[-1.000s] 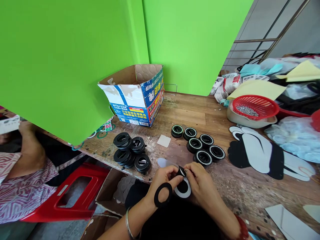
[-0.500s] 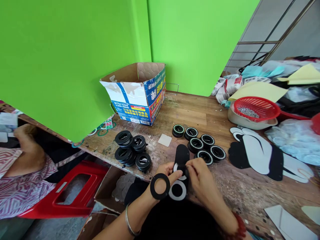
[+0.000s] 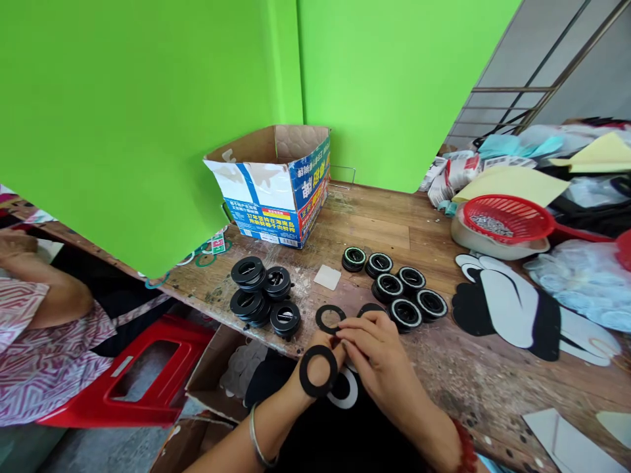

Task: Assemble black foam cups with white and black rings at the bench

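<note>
My right hand (image 3: 382, 348) is closed, its fingertips at the edge of a flat black ring (image 3: 319, 319) held just above the bench. Below it, my left hand (image 3: 330, 348) is partly hidden by the right hand. It grips a black strip-shaped piece (image 3: 371, 307) with rounded ends; most of this lies behind my hands. A white ring (image 3: 351, 396) shows on the piece's near end. Another black ring (image 3: 304, 376) lies against the back of my left hand by the wrist.
Stacked black ring parts (image 3: 249, 307) stand left; more with pale rims (image 3: 405, 314) stand right. A cardboard box (image 3: 261, 217), red basket (image 3: 537, 226) and black-and-white cutouts (image 3: 547, 328) share the bench (image 3: 379, 217). A person (image 3: 49, 309) sits left near a red stool (image 3: 118, 394).
My right hand has moved left across my left hand, and a black ring now shows at its fingertips. The strip piece has dropped lower and is more covered.
</note>
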